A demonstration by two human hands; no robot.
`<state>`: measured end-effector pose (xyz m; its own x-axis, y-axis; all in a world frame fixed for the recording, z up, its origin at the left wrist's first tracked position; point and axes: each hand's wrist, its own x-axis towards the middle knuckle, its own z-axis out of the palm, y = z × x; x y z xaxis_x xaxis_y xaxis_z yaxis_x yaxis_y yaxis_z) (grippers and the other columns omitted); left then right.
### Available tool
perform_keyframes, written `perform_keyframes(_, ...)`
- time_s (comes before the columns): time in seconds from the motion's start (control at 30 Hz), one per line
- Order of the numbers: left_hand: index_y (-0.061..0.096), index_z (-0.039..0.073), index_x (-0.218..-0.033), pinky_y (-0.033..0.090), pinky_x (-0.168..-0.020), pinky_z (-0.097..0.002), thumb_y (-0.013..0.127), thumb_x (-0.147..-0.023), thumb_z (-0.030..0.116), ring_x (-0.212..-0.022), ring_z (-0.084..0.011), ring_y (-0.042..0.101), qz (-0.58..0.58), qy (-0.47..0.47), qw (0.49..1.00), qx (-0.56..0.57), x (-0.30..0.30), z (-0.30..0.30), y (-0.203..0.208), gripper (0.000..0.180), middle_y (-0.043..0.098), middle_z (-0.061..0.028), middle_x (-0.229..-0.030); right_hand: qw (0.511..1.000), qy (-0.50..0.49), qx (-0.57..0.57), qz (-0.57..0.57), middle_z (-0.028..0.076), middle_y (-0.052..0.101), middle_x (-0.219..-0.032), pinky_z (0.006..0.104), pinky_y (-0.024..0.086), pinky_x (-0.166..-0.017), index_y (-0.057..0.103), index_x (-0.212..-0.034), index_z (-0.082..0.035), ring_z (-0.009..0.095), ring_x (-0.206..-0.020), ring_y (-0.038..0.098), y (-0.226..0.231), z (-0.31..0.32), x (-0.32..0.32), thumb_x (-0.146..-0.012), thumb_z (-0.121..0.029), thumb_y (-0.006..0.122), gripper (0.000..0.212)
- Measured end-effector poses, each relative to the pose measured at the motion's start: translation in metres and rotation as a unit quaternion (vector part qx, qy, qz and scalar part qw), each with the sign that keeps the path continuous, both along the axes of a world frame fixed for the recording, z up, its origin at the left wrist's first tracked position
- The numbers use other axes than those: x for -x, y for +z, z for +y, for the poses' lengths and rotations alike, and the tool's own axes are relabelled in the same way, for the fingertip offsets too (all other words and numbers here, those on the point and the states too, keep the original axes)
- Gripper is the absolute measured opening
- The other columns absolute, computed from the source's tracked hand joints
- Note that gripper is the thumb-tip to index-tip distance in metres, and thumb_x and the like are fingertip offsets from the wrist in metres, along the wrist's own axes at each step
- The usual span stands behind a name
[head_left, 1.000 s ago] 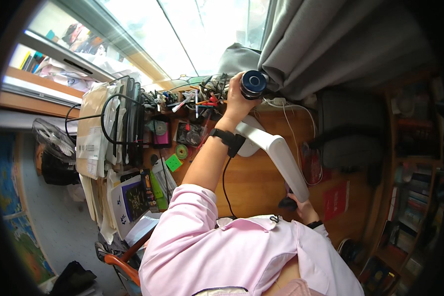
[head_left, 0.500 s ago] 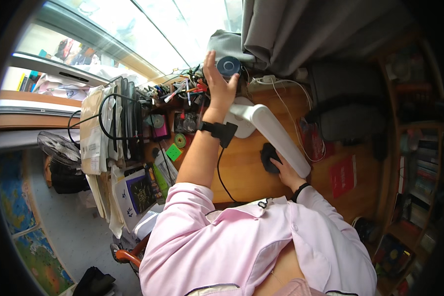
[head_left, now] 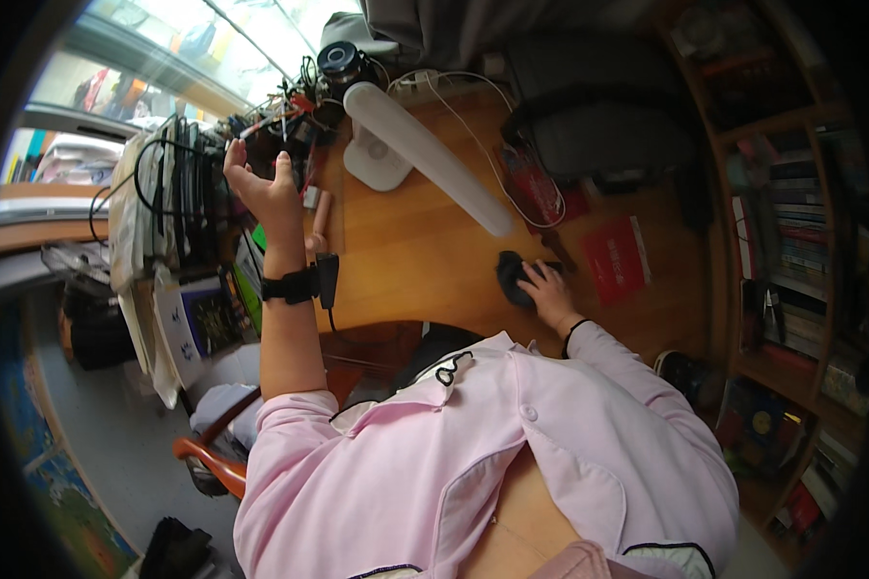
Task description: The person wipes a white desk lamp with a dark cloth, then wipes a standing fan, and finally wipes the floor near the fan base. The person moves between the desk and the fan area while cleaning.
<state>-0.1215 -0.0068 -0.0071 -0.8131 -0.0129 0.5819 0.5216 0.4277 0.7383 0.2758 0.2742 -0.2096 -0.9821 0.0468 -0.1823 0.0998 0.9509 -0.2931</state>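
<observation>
My left hand (head_left: 266,193) is raised over the desk's left side, empty, thumb and fingers apart. It is nearest to the pen clutter (head_left: 295,104) and the upright files (head_left: 179,188). A black strap with a small device (head_left: 299,282) and a cable sits on that wrist. At the right, my right hand (head_left: 550,297) has its fingers curled over the edge of a small black object (head_left: 515,280) on the wooden desk (head_left: 406,275). Its kind is unclear. A white desk lamp (head_left: 434,150) reaches across the desk between my hands, its white base (head_left: 377,164) farther back.
A red packet (head_left: 618,261) lies right of my right hand. Behind it stands a large dark grey bag-like item (head_left: 589,111), with a white cable (head_left: 463,104) looping nearby. A bookshelf (head_left: 791,261) lines the right side; a chair's orange-brown armrest (head_left: 213,468) is at lower left.
The view has shifted, so the lamp appears farther left and higher. My left hand has come back from beside the dark round-topped item toward the files. My right hand stays at the black object.
</observation>
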Motion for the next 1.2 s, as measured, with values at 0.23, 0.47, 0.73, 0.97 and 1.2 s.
perform_keyframes(0.23,0.047,-0.003,-0.129,0.038,-0.100,-0.0442,0.075,-0.076,0.008,-0.114,-0.0364,0.049,0.118,0.023,0.991,0.060,-0.090,0.010,0.063,0.061,0.051,-0.0208,-0.121,0.996,0.071,0.060,0.016,0.004,0.041,-0.152,0.0462,0.037,-0.110,0.066,-0.119,-0.017,0.034,-0.137,0.039,-0.003,0.004,-0.086,-0.073,0.003,0.062,0.050)
perform_keyframes(0.47,0.043,0.000,-0.133,0.034,-0.108,-0.0403,0.065,-0.081,-0.007,-0.124,-0.0286,0.045,0.116,0.036,0.982,0.145,-0.205,-0.030,0.180,0.057,0.048,-0.0152,-0.126,0.996,0.059,0.040,0.046,0.007,0.041,-0.151,0.0478,0.037,-0.109,0.064,-0.121,-0.014,0.038,-0.135,0.039,-0.024,-0.006,-0.090,-0.070,0.006,0.063,0.054)
perform_keyframes(0.73,0.053,0.002,-0.126,0.042,-0.097,-0.0331,0.073,-0.085,0.015,-0.114,-0.0177,0.051,0.036,0.021,0.999,-0.007,-0.285,-0.212,0.208,0.047,0.056,-0.0104,-0.120,0.989,0.135,0.062,0.020,0.008,0.035,-0.155,0.0478,0.035,-0.112,0.058,-0.132,-0.016,0.040,-0.139,0.035,-0.025,-0.085,0.000,-0.073,-0.002,0.073,0.062)
perform_keyframes(0.97,0.063,0.008,-0.120,0.041,-0.093,-0.0262,0.069,-0.089,0.014,-0.100,-0.0140,0.054,-0.294,0.159,0.933,-0.136,-0.352,-0.365,0.116,0.032,0.058,-0.0016,-0.104,0.991,0.130,0.041,-0.001,0.009,0.030,-0.158,0.0550,0.032,-0.113,0.055,-0.134,-0.017,0.046,-0.139,0.031,-0.042,-0.104,0.028,-0.073,-0.011,0.077,0.066)
perform_keyframes(1.2,0.056,-0.001,-0.125,0.045,-0.097,-0.0307,0.053,-0.098,0.014,-0.112,-0.0208,0.060,-0.258,0.029,0.871,-0.417,-0.410,-0.416,0.133,0.031,0.063,-0.0159,-0.123,0.988,0.147,-0.004,-0.037,0.013,0.029,-0.158,0.0486,0.033,-0.114,0.052,-0.137,-0.011,0.050,-0.136,0.033,-0.046,-0.097,0.029,-0.076,0.003,0.067,0.065)
